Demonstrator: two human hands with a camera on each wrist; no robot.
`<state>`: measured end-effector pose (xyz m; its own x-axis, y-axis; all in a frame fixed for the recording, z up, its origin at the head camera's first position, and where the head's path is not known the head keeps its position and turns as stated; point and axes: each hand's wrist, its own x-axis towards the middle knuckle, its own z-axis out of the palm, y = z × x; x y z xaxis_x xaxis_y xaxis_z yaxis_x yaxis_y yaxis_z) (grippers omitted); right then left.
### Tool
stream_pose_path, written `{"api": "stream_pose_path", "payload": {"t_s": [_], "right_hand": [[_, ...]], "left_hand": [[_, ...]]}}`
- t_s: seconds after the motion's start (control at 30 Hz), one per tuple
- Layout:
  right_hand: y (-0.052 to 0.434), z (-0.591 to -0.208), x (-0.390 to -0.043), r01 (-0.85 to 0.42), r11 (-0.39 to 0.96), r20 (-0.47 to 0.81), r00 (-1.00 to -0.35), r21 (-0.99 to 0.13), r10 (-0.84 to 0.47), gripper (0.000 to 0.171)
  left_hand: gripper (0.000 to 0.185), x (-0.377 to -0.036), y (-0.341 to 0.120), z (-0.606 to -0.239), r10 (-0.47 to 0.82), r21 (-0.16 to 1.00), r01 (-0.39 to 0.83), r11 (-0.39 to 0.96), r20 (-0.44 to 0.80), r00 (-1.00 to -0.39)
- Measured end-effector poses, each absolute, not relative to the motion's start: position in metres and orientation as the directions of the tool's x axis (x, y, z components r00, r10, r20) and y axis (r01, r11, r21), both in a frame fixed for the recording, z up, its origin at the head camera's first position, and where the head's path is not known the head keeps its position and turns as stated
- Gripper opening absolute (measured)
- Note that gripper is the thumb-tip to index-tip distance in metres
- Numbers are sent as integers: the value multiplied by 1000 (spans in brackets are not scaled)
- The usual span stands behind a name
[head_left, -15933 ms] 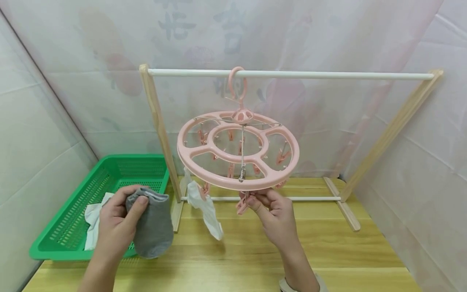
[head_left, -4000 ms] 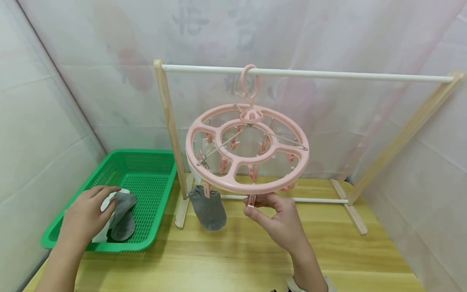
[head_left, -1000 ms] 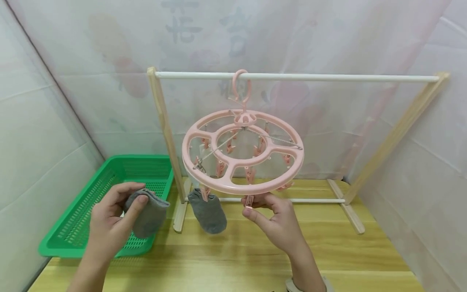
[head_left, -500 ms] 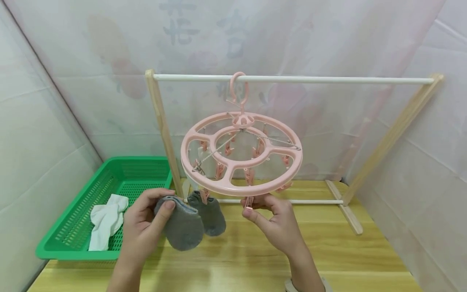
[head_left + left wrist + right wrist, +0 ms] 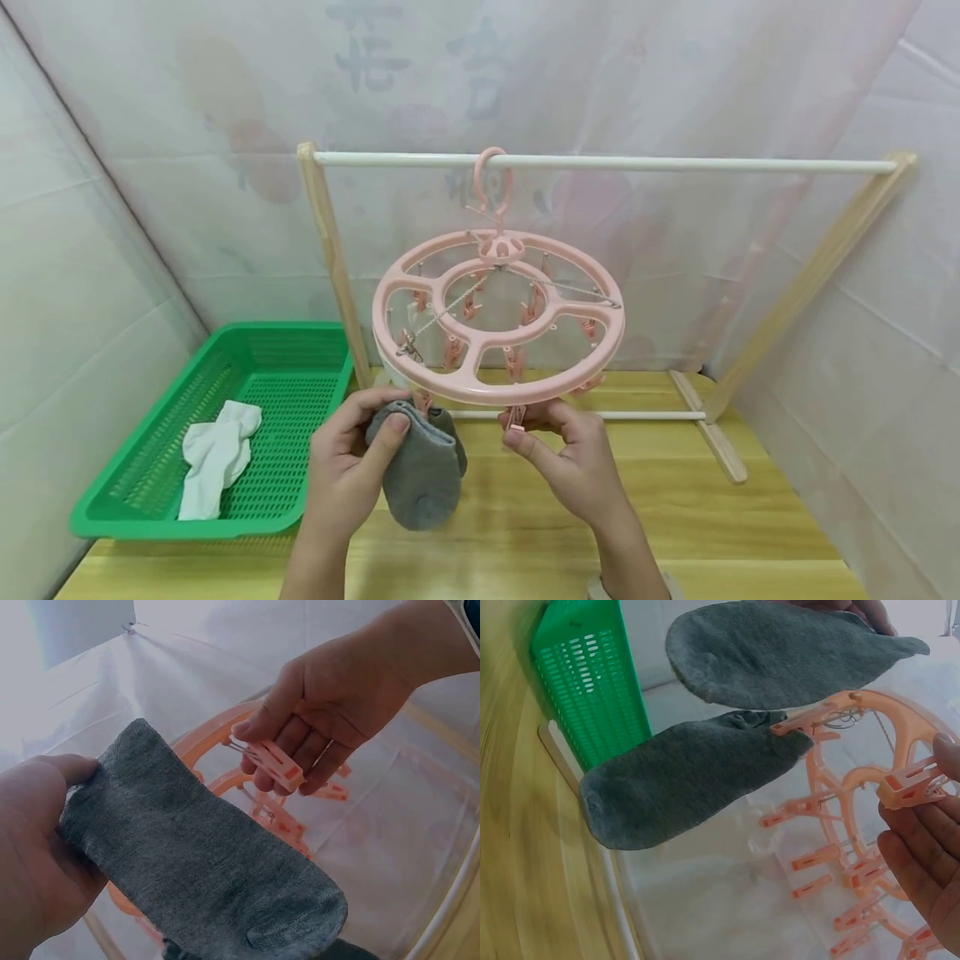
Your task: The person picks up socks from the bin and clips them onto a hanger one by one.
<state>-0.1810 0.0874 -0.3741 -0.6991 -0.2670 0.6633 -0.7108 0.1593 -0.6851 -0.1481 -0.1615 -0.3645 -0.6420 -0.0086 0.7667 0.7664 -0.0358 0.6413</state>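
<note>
My left hand [image 5: 347, 462] pinches a grey sock [image 5: 422, 475] by its cuff, toe hanging down, just left of the front of the pink round clip hanger [image 5: 480, 387]. Behind it a second grey sock [image 5: 690, 780] hangs from a clip on the rim, mostly covered in the head view. With thumb and fingers my right hand [image 5: 566, 454] holds a pink clothespin [image 5: 274, 763] at the hanger's front edge. Nothing is between that clothespin's jaws. Several other clothespins [image 5: 817, 856] dangle from the rings.
The hanger hooks over the white rod [image 5: 675, 163] of a wooden rack. At the left a green basket [image 5: 187, 527] holds white socks [image 5: 217, 458]. The rack's left post [image 5: 330, 250] rises between basket and hanger. A wooden table [image 5: 712, 533] lies underneath.
A grey sock hung on the rim since the earliest frame. My left hand took another from the basket and carried it right, towards the hanger. My right hand stays at the clothespin.
</note>
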Motion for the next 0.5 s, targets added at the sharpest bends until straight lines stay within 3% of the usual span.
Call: {"api": "stream_pose_path", "payload": {"t_s": [0.27, 0.5], "right_hand": [[83, -374, -180, -763, 106, 723, -640, -637, -262, 21], [81, -375, -182, -779, 108, 741, -622, -617, -252, 16]], "left_hand": [[23, -149, -154, -372, 45, 711, 703, -15, 703, -710], [25, -152, -149, -374, 91, 706, 708, 12, 704, -704]]}}
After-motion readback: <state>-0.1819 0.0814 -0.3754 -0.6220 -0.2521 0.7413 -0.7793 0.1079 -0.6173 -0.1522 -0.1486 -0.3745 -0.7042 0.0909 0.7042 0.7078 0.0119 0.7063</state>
